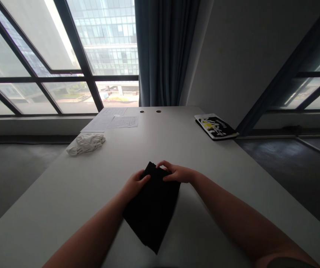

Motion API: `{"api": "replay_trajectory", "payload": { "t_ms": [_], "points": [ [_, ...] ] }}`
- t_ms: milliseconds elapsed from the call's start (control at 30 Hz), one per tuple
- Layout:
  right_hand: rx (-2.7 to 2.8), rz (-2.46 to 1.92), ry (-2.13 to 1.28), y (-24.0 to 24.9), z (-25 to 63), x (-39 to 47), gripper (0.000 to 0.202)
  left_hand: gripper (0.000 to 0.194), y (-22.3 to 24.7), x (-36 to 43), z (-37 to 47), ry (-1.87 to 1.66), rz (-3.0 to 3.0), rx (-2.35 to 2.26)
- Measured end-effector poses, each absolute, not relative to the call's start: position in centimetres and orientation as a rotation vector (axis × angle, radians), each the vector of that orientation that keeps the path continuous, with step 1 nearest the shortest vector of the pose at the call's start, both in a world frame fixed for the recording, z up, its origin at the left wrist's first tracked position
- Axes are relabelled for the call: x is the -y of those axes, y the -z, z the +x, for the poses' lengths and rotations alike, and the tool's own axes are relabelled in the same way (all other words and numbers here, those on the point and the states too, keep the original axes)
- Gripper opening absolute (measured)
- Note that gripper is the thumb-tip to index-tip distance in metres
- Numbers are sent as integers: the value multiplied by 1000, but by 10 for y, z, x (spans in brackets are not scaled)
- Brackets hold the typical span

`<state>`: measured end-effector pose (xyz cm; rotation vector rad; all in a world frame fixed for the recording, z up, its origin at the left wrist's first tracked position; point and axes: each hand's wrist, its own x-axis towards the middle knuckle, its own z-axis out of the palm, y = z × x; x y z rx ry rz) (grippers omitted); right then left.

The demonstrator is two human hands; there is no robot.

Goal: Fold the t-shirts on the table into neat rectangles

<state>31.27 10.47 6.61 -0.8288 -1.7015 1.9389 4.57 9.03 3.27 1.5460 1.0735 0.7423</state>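
- Bare forearms of ours (pixel 92 230) reach in from the bottom corners of the view, with a dark sleeve edge (pixel 291 262) showing at the lower right.
- Between them we hold a flat black piece of soft fabric (pixel 154 212), in front of us at the near, middle part of the white, smooth surface (pixel 92 193); its lower end narrows to a point towards us. Whether that end touches the surface, we cannot tell.
- Our left grip (pixel 135 183) is closed on the upper left side of the fabric, thumb on its face.
- Our right grip (pixel 175 174) holds the upper right part, thumb on the face and index finger arched to the top edge.
- Well apart from our hands, a crumpled white cloth bundle (pixel 86 143) lies by the left edge.
- Beyond it, printed white paper sheets (pixel 123 121) spread towards the far left corner.
- Near the far right corner, a flat black, white and yellow printed packet (pixel 217 127) lies by the right edge.
- Two round holes (pixel 158 111) sit near the far edge, before a blue curtain (pixel 165 56).
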Motion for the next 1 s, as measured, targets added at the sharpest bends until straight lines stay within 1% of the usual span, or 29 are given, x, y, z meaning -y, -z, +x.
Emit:
{"api": "replay_trajectory", "payload": {
  "t_ms": [133,167,200,267,333,367,500,633,767,900,1000],
  "points": [
    [1734,-782,-2069,-70,318,-119,76,49,-27,-96,47,-722,1520,-1098],
    [1753,-796,-2086,-71,319,-123,76,48,-26,-96,47,-719,1534,-1124],
    [1796,-816,-2097,-71,319,-126,74,46,-25,-97,48,-725,1557,-1157],
    [1944,-864,-2085,-71,319,-132,62,43,-22,-99,49,-767,1609,-1245],
    [2099,-908,-2007,-71,319,-137,52,38,-21,-101,49,-800,1638,-1340],
    [2157,-923,-1957,-71,319,-140,50,34,-20,-102,49,-794,1654,-1380],
    [2293,-964,-1805,-89,324,-153,52,20,-25,-102,47,-638,1839,-1499],
    [2408,-1010,-1653,-128,341,-173,56,16,-33,-97,47,-410,2084,-1515],
    [2349,-1082,-1385,-158,371,-200,56,17,-34,-93,50,-304,2221,-1492],
    [2192,-1157,-915,-182,414,-239,48,18,-32,-93,50,-304,2240,-1486],
    [2162,-1250,-604,-215,442,-275,43,19,-31,-95,50,-302,2238,-1482]
  ]
}}
